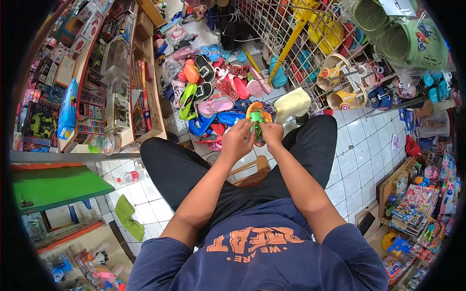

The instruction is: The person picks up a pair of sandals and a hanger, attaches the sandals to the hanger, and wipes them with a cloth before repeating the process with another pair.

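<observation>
Between my knees I hold a small orange and green sandal (255, 115). My left hand (238, 139) grips its left side, fingers bent against the green part. On the other side, my right hand (271, 133) has its thumb and fingers closed on the sandal's edge. The fingers hide part of its lower end. A pale yellow cloth (292, 104) lies beside my right knee, just right of the sandal. Beyond my hands is a heap of mixed footwear, with a pink sandal (216, 106), a lime green sandal (187, 102) and blue ones nearest.
A white wire rack (286, 36) with a yellow pole (290, 43) stands ahead, hung with sandals and green clogs (412, 46). Toy shelves (124, 72) rise at left, packed goods (412, 208) at right. A bottle (130, 177) and green cloth (127, 217) lie on the tiles.
</observation>
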Demonstrator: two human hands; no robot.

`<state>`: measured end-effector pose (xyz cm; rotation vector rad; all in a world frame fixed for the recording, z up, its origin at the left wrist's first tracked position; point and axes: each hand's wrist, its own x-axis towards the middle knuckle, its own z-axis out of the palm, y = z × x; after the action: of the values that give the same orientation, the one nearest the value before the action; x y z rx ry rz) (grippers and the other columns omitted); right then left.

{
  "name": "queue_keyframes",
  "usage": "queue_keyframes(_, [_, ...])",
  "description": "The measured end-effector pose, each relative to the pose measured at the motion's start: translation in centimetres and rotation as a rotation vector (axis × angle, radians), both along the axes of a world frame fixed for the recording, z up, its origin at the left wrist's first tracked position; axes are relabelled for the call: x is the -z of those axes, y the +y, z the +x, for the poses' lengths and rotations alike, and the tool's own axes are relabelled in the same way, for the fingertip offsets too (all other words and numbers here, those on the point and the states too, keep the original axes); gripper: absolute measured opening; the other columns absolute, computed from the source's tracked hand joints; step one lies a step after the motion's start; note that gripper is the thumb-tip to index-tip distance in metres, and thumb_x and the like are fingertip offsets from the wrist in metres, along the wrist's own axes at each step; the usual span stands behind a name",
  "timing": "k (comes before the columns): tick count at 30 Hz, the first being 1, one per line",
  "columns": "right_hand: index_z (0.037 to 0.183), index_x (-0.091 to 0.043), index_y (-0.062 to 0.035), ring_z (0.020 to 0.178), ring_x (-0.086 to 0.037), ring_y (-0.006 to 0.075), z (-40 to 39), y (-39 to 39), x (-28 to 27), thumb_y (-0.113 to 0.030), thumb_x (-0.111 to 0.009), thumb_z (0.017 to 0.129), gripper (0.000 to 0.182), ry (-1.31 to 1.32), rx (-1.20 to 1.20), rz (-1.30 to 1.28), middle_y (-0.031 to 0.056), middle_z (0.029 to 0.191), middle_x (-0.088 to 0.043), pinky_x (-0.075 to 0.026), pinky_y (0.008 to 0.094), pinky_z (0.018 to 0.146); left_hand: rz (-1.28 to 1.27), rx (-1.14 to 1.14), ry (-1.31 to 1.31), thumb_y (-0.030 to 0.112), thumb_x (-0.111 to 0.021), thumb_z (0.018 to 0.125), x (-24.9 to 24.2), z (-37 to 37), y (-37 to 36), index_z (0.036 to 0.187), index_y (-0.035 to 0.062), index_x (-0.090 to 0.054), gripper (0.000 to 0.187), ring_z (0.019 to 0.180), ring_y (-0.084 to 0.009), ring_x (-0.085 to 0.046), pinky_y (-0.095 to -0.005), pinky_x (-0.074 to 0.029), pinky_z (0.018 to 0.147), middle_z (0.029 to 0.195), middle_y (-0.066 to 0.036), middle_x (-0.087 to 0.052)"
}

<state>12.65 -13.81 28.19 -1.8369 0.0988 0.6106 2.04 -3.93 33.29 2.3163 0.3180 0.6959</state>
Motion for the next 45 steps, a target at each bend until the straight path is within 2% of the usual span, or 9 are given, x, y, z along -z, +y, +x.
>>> queue_keyframes(5, [0.074,-0.069,0.0040,0.052,-0.053,0.0069,0.3,0.3,1.7,-0.016,-0.070,0.078,0.021,-0.173,-0.147,-0.004,0.0007,0.061,-0.061,-0.041,0.0264,0.049,-0.691,-0.315,-0.140,0.020,-0.068,0.089,2.3,0.1,2.7,0.130,0.0071,-0.052,0.046,0.115,-0.0261,-0.056,-0.0375,-0.048,0.092,0.129,-0.013,-0.053])
queue_keyframes(7, [0.071,-0.068,0.0023,0.050,-0.053,0.0091,-0.3,0.6,0.9,-0.019,-0.069,0.076,0.021,-0.266,-0.360,0.147,0.0044,0.053,-0.058,-0.041,0.0300,0.049,-1.275,-0.228,-0.042,0.042,-0.054,0.096,2.7,-0.5,4.7,0.143,0.0110,-0.040,0.058,0.123,-0.0250,-0.050,-0.0368,-0.041,0.102,0.139,-0.010,-0.044])
queue_keyframes(9, [0.072,-0.067,0.0024,0.050,-0.050,0.0059,-0.9,0.4,0.2,-0.017,-0.068,0.077,0.020,-0.234,-0.441,0.212,0.0037,0.053,-0.057,-0.038,0.0270,0.048,-1.607,-0.050,-0.148,0.045,-0.050,0.096,2.8,-0.8,5.2,0.144,0.0107,-0.038,0.060,0.124,-0.0240,-0.049,-0.0378,-0.040,0.104,0.139,-0.009,-0.045])
queue_keyframes(12, [0.071,-0.063,0.0009,0.054,-0.043,0.0006,-1.5,0.5,-1.2,-0.012,-0.068,0.081,0.017,-0.291,-0.625,0.223,-0.0059,0.058,-0.052,-0.033,0.0217,0.048,-1.703,0.152,-0.175,0.041,-0.052,0.096,2.3,-0.7,4.8,0.146,0.0107,-0.035,0.061,0.124,-0.0228,-0.049,-0.0380,-0.041,0.105,0.138,-0.010,-0.047])
queue_keyframes(23, [0.072,-0.062,-0.0010,0.053,-0.043,0.0010,-1.1,0.3,-0.9,-0.009,-0.070,0.079,0.013,-0.249,-0.548,0.264,-0.0058,0.056,-0.050,-0.032,0.0215,0.048,-1.570,0.262,-0.119,0.027,-0.053,0.089,0.8,-0.9,4.1,0.152,0.0110,-0.023,0.072,0.128,-0.0287,-0.048,-0.0394,-0.041,0.105,0.144,-0.017,-0.040])
queue_keyframes(29, [0.070,-0.062,-0.0001,0.049,-0.047,0.0058,-0.9,0.5,-1.1,-0.014,-0.074,0.074,0.019,-0.296,-0.409,0.271,-0.0002,0.053,-0.053,-0.038,0.0268,0.048,-1.604,0.201,-0.201,0.024,-0.061,0.089,2.3,-0.9,3.7,0.144,0.0075,-0.036,0.062,0.121,-0.0213,-0.051,-0.0351,-0.044,0.099,0.134,-0.013,-0.047])
queue_keyframes(34, [0.068,-0.059,0.0002,0.049,-0.045,0.0080,-0.5,0.4,0.1,-0.013,-0.073,0.072,0.020,-0.389,-0.348,0.159,0.0015,0.052,-0.052,-0.037,0.0289,0.048,-1.112,-0.189,0.058,0.026,-0.067,0.091,3.6,-0.4,4.0,0.119,0.0012,-0.056,0.038,0.092,-0.0103,-0.060,-0.0252,-0.049,0.082,0.104,-0.005,-0.064])
queue_keyframes(37, [0.066,-0.057,0.0007,0.048,-0.044,0.0088,-0.7,0.5,-0.1,-0.013,-0.072,0.072,0.021,-0.409,-0.360,0.128,0.0020,0.052,-0.050,-0.036,0.0296,0.048,-1.113,-0.246,0.012,0.022,-0.069,0.090,2.8,-0.2,3.7,0.108,-0.0006,-0.061,0.030,0.088,-0.0097,-0.061,-0.0246,-0.049,0.080,0.096,-0.004,-0.066])
queue_keyframes(45, [0.065,-0.056,0.0008,0.051,-0.041,0.0047,-0.5,0.3,-0.4,-0.009,-0.072,0.074,0.022,-0.387,-0.381,0.151,-0.0023,0.053,-0.047,-0.034,0.0266,0.047,-1.080,-0.184,-0.049,0.017,-0.073,0.087,2.5,-0.2,4.2,0.109,-0.0006,-0.060,0.031,0.087,-0.0086,-0.062,-0.0232,-0.050,0.078,0.098,-0.005,-0.066])
